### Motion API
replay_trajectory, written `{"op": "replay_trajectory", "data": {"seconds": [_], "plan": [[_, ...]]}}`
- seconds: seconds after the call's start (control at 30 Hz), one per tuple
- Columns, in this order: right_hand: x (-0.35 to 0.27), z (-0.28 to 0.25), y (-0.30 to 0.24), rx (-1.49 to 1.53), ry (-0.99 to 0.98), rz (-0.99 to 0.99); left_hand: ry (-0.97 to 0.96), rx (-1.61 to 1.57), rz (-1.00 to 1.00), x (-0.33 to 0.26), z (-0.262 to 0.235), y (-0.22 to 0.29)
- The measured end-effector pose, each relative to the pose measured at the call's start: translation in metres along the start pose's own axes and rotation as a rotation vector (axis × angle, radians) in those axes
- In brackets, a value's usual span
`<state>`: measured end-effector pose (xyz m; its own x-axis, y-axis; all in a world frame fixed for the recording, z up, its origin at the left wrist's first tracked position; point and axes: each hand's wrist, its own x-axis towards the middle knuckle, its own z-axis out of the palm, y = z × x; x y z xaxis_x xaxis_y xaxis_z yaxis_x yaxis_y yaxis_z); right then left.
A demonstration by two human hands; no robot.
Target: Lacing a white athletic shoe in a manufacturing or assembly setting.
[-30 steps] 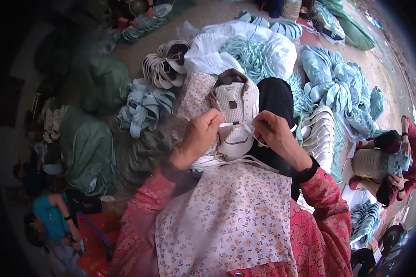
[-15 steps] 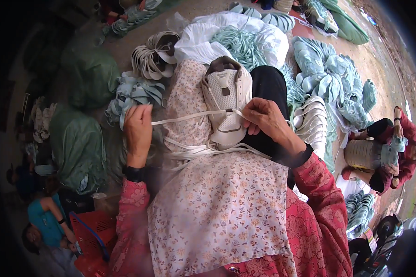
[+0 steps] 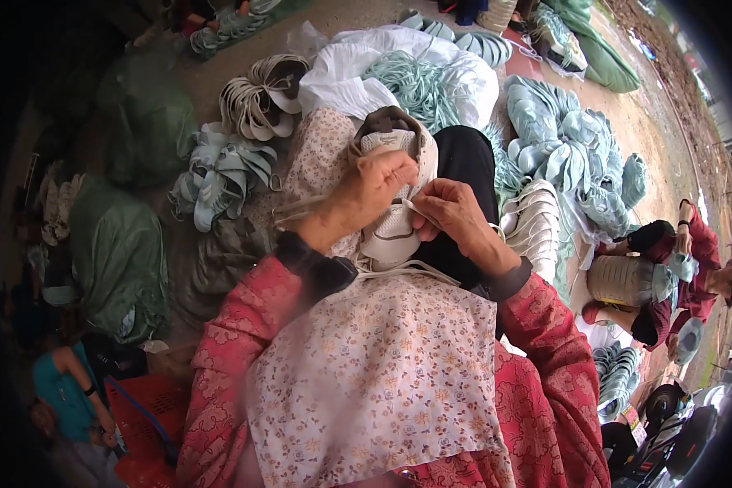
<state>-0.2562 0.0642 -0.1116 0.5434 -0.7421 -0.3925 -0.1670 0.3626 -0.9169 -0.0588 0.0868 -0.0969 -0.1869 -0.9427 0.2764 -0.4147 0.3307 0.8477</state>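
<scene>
head | pale mesh upper (image 3: 389,246) | flat lace (image 3: 409,205) pinched, right grip (image 3: 457,218)

The left hand (image 3: 366,191) is over the white shoe upper (image 3: 389,246) on the person's lap (image 3: 374,366); at its right side, the right hand (image 3: 459,220) pinches a white lace (image 3: 410,206). Beyond, a white bag (image 3: 329,80) holds pale green laces (image 3: 419,91); blue-green uppers (image 3: 565,150) lie right.

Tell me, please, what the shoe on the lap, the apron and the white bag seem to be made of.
Shoe: probably leather or a synthetic, matte; its pale surface looks smooth and dull.
Apron: likely thin cloth, matte, as it drapes in soft folds.
White bag: seemingly thin plastic, slightly shiny, judging by its crinkles.
</scene>
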Motion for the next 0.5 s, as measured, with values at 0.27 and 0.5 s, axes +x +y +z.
{"op": "replay_trajectory", "data": {"seconds": [0.27,0.5], "plan": [[0.003,-0.023,-0.067,-1.099,0.113,-0.787,-0.005,0.191,0.086,0.009,0.000,0.006],[0.023,-0.042,-0.073,-1.446,-0.208,-0.896,0.026,0.221,0.212,0.000,-0.004,0.017]]}}
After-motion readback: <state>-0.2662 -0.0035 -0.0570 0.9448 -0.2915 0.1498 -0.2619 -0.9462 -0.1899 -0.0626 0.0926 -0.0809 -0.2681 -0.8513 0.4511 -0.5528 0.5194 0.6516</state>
